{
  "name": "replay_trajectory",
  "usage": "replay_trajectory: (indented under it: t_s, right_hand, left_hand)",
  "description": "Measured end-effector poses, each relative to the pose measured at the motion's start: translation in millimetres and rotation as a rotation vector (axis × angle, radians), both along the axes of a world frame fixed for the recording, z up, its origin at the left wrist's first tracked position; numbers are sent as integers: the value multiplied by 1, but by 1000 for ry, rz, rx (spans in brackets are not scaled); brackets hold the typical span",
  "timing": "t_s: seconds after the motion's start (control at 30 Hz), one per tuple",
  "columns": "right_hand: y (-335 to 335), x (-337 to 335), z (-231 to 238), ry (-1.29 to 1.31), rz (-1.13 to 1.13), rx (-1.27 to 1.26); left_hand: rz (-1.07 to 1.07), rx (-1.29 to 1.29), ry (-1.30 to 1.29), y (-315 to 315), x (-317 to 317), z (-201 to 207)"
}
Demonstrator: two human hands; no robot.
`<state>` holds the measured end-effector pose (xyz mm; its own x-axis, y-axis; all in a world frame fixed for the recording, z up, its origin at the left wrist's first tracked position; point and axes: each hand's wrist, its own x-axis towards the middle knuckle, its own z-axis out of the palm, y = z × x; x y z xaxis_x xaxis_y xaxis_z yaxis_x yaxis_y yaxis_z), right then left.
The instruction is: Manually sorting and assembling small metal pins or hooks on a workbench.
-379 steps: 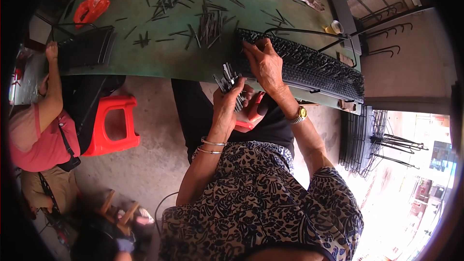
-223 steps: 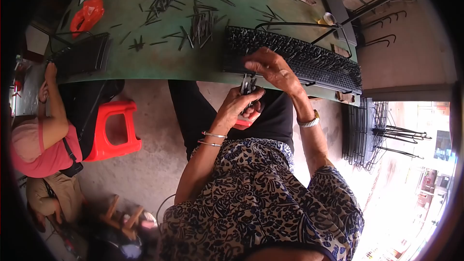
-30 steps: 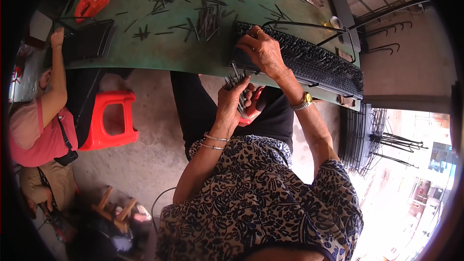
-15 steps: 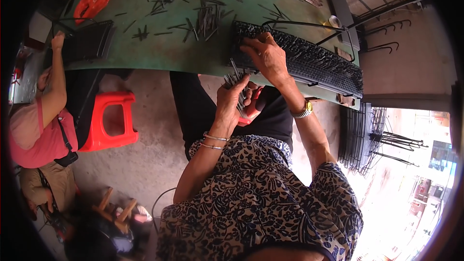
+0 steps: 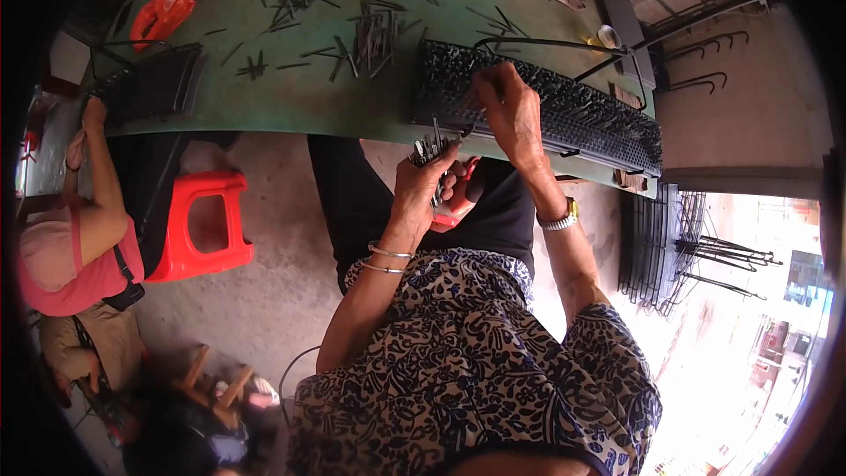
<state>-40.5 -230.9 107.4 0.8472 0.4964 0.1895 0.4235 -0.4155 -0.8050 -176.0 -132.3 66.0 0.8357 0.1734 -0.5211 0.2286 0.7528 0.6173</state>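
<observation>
My left hand (image 5: pixel 425 178) is closed round a bunch of thin, dark metal-looking strips (image 5: pixel 432 146), their ends sticking up past the thumb. It is just off the table's front edge, above my lap. My right hand (image 5: pixel 511 110) hovers over a long black rack (image 5: pixel 582 115) full of small holes, many of them filled with upright pieces. Its thumb and fingertips are pinched together near the rack's left part; whatever they hold is too small to make out. A bent black wire handle (image 5: pixel 555 42) arches over the rack.
Loose dark strips (image 5: pixel 377 42) lie scattered and heaped on the green table (image 5: pixel 291 106). A red bag (image 5: pixel 167 9) lies at far left. Another person (image 5: pixel 97 238) works at a similar rack beside a red stool (image 5: pixel 198 225). More racks (image 5: pixel 652 251) stand at right.
My right hand has moved right and slightly down along the rack, fingertips still pinched. The strips in my left hand have tilted more upright. The other person's raised hand has dropped lower.
</observation>
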Motion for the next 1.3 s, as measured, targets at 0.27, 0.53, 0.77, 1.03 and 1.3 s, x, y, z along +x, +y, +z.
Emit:
replay_trajectory:
  t_s: [0.27,0.53,0.77,1.03,1.3]
  right_hand:
    - [19,6,-37,-340,-87,31]
    - [12,1,-27,-465,-63,-214]
    - [-16,3,11,402,530,-120]
    - [-4,7,15,165,196,-10]
    - [33,9,-21,-242,61,112]
  left_hand:
    - [-45,-122,-22,0,-3,-2]
    - [-130,-174,-55,6,-2,4]
    - [-254,-99,-11,7,-2,10]
    - [-263,-16,43,8,-6,-2]
    - [-132,-263,-103,10,-7,-19]
